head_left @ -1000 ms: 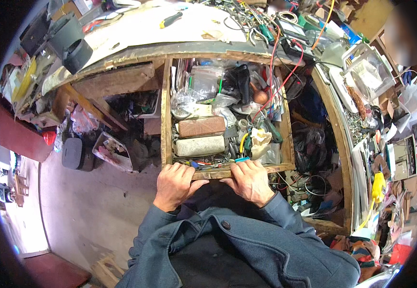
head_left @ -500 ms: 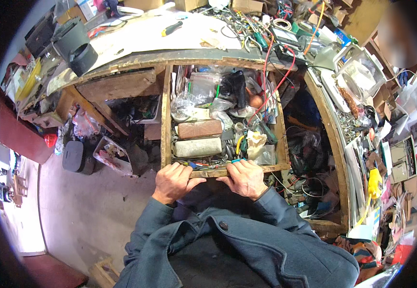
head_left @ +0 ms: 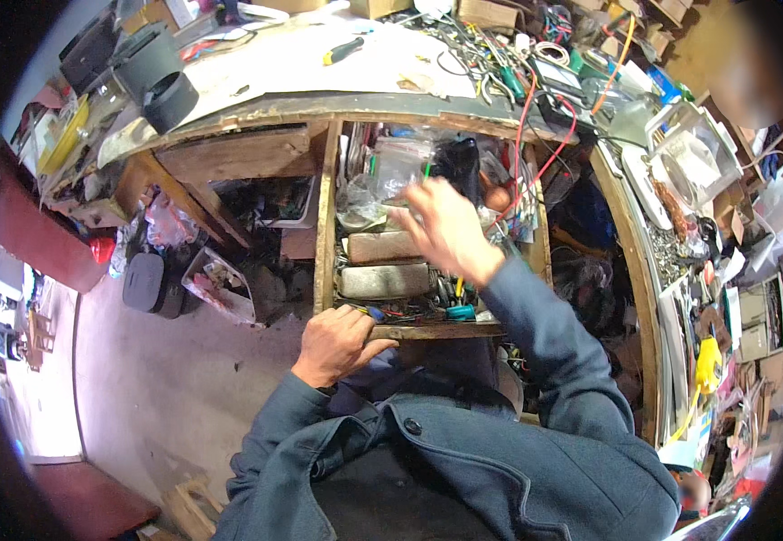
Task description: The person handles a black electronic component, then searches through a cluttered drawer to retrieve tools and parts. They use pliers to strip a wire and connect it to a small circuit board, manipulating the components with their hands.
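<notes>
Gripping the front edge of the pulled-out drawer (head_left: 441, 332), your left hand (head_left: 337, 345) has its fingers curled over the wood. Just behind lie a grey block (head_left: 384, 281) and a brown block (head_left: 378, 247), with your right hand (head_left: 450, 233) above the drawer near them; blur means I cannot tell whether it holds anything. Farther off, a screwdriver (head_left: 343, 51) lies on the counter (head_left: 387, 74).

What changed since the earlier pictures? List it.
The right hand let go of the drawer front and moved forward over the drawer; whether it touches anything is unclear. The left hand stayed on the front; the brown block and grey block stayed put.
</notes>
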### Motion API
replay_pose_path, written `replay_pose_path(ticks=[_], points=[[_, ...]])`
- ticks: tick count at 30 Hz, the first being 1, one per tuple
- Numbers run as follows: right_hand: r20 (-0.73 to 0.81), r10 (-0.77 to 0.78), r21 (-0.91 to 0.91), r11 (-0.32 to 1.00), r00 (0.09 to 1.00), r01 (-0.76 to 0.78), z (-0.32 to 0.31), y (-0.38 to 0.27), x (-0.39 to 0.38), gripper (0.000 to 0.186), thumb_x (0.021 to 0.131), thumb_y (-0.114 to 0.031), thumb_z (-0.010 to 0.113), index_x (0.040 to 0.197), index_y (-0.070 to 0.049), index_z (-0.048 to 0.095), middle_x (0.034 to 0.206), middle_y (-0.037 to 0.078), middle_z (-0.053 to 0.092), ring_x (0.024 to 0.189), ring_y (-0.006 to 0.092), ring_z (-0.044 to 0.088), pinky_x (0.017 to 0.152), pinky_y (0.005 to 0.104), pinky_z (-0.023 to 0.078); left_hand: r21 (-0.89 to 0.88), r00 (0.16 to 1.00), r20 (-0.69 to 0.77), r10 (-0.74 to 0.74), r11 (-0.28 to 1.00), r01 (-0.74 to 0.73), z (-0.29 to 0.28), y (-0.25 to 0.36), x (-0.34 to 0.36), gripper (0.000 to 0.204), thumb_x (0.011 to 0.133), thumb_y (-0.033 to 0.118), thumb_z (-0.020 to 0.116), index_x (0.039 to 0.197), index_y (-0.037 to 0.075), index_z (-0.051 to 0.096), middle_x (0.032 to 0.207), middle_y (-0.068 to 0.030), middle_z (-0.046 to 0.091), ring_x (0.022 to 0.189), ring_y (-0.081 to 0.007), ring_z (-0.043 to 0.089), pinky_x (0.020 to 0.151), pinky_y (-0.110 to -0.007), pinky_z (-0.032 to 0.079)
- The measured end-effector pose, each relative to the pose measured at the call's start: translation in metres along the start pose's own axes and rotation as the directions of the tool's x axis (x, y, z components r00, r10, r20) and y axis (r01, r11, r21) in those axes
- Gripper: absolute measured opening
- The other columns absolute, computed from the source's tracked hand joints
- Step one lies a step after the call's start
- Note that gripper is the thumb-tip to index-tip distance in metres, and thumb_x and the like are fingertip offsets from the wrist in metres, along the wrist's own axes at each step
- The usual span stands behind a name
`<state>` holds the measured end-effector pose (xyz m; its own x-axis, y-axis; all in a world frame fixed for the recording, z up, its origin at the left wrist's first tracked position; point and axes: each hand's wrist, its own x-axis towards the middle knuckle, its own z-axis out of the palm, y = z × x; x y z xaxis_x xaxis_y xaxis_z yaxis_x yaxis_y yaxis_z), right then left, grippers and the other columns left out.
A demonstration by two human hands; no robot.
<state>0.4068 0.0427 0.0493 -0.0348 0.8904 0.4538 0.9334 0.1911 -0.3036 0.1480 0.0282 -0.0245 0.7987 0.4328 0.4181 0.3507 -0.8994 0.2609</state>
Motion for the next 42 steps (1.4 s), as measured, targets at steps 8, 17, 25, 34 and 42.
replay_pose_path(ticks=[8,17,25,34,42], points=[[0.006,0.232,-0.314,0.924,0.973,-0.219,0.112,0.073,0.124,0.043,0.099,-0.039,0.055,0.133,-0.015,0.065,0.130,0.024,0.062,0.127,0.0453,0.054,0.104,0.0629,0.043,0.009,0.997,0.055,-0.049,0.999,0.048,-0.005,-0.001,0.004,0.048,0.082,0.058,0.074,0.083,0.010,0.065,0.079,-0.0050,0.064,0.076,-0.0227,0.063,0.066,-0.036,0.051],[0.190,0.353,-0.240,0.922,0.916,-0.306,0.127,0.091,0.140,0.050,0.101,-0.044,0.049,0.142,-0.017,0.059,0.151,0.009,0.052,0.140,0.0463,0.039,0.112,0.0693,0.030,0.022,0.999,0.037,-0.036,0.999,0.035,-0.002,-0.002,0.004,0.046,0.082,0.056,0.075,0.083,0.011,0.064,0.079,-0.0044,0.063,0.076,-0.0224,0.063,0.066,-0.035,0.050],[-0.261,-0.035,0.108,0.992,0.965,0.065,0.097,0.081,0.088,0.030,0.090,-0.018,0.070,0.120,-0.011,0.071,0.119,0.009,0.069,0.106,0.0337,0.064,0.091,0.0456,0.051,-0.180,0.997,0.026,-0.069,0.981,0.073,-0.005,-0.004,0.006,0.043,0.081,0.052,0.078,0.086,0.009,0.071,0.079,-0.0074,0.067,0.076,-0.0257,0.066,0.066,-0.038,0.052],[-0.122,0.578,0.852,0.478,0.807,-0.214,0.092,0.059,0.048,0.042,0.081,0.002,0.077,0.121,-0.001,0.065,0.088,0.008,0.073,0.077,0.0134,0.067,0.071,0.0292,0.055,0.026,0.976,-0.213,0.036,0.999,-0.031,-0.023,-0.064,0.122,0.033,0.097,0.025,0.064,0.121,0.001,0.066,0.125,-0.0170,0.067,0.124,-0.0350,0.059,0.106,-0.046,0.046],[-0.090,0.539,0.878,0.440,0.837,-0.189,0.088,0.078,0.047,0.034,0.086,0.002,0.076,0.119,0.000,0.068,0.092,0.005,0.073,0.077,0.0086,0.065,0.066,0.0236,0.053,0.386,0.983,0.181,0.030,0.917,-0.099,0.016,-0.143,0.172,0.056,0.104,0.050,0.046,0.137,0.008,0.061,0.148,-0.0075,0.058,0.145,-0.0216,0.043,0.123,-0.056,0.021]])
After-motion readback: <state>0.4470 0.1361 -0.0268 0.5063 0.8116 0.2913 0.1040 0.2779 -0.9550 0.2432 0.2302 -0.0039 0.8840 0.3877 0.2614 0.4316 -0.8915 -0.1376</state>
